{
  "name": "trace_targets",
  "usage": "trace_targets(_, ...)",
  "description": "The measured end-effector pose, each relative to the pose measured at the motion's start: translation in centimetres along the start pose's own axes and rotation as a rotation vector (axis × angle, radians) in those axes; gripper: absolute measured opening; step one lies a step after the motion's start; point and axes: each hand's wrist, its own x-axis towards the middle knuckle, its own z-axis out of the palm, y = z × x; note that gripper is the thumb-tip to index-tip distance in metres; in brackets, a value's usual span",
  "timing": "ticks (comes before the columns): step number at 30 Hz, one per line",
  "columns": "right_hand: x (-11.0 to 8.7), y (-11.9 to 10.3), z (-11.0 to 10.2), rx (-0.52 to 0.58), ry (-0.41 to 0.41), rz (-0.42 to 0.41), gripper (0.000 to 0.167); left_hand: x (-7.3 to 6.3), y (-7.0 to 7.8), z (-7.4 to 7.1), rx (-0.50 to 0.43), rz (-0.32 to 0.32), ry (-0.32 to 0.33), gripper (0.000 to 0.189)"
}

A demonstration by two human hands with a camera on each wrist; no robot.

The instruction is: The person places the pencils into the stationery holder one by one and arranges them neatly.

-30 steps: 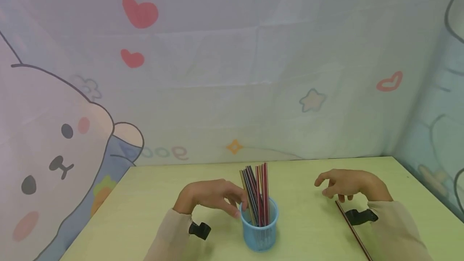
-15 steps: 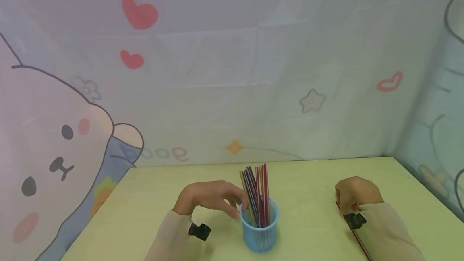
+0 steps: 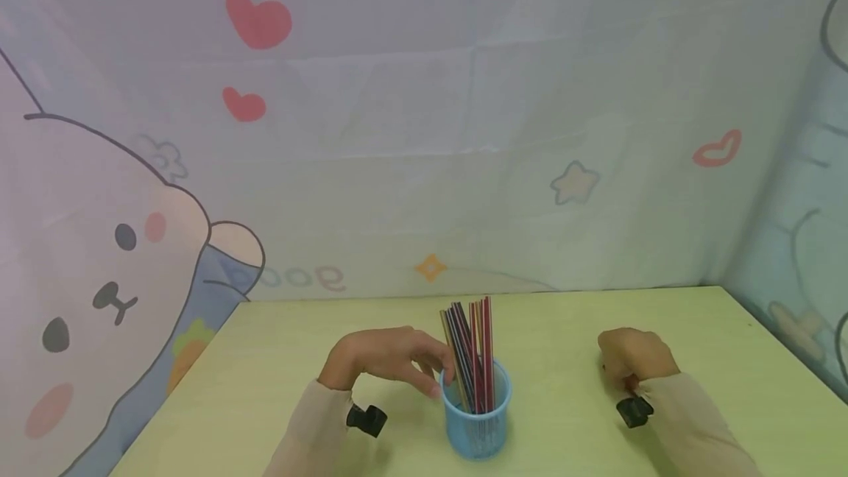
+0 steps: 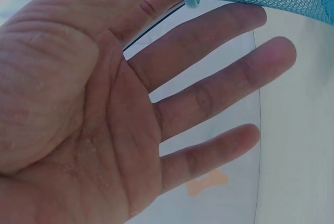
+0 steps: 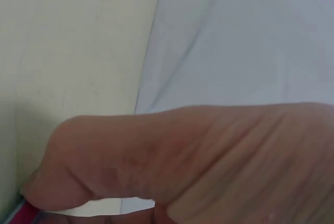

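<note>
A light blue mesh pencil cup [image 3: 478, 434] stands upright on the table, holding several slim striped pencils [image 3: 486, 359] in red, dark and yellowish tones. My left hand [image 3: 391, 355] pinches the left part of its rim between thumb and index finger. In the left wrist view the other fingers stretch out straight under the mesh. To the right of the cup, my right hand [image 3: 634, 353] holds a red pencil with curled fingers. Only a short piece of that pencil [image 5: 25, 213] shows at the thumb tip in the right wrist view; the hand and sleeve hide most of it.
The pale yellow table [image 3: 285, 389] reaches back to a printed cloth backdrop [image 3: 397, 131] with a cartoon bear on the left. Another cloth wall [image 3: 788, 241] borders the table's right side. A black wrist camera [image 3: 366, 420] sits under the left wrist.
My right hand came down onto the lying pencil, curled its fingers round it and shifted slightly left with it. My left hand and the cup have stayed in place.
</note>
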Motion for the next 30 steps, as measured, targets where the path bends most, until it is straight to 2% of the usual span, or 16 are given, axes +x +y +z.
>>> trace_targets(5,0.2,-0.4,-0.1,0.039,0.000,-0.008,0.022,-0.1,0.0,0.0,-0.010,0.007,-0.005,0.017)
trace_targets(8,-0.1,-0.2,-0.7,0.116,0.009,-0.070,0.019,0.0,0.0,0.0,-0.005,0.013,-0.005,0.018)
trace_targets(13,-0.6,-0.2,-2.0,0.234,0.028,-0.283,0.020,0.2,0.1,-0.2,-0.007,0.007,-0.004,0.018)
trace_targets(20,-0.8,-1.9,-3.7,0.394,0.066,-0.579,0.027,0.1,0.1,-0.2,-0.005,0.008,-0.001,0.018)
trace_targets(23,-1.1,-2.5,-4.1,0.422,0.121,-0.649,0.027,0.0,0.1,-0.1,-0.007,-0.002,0.000,0.018)
trace_targets(30,-2.2,-3.6,-4.9,0.514,0.345,-0.683,0.025,0.0,0.1,0.0,0.003,-0.005,0.005,0.019)
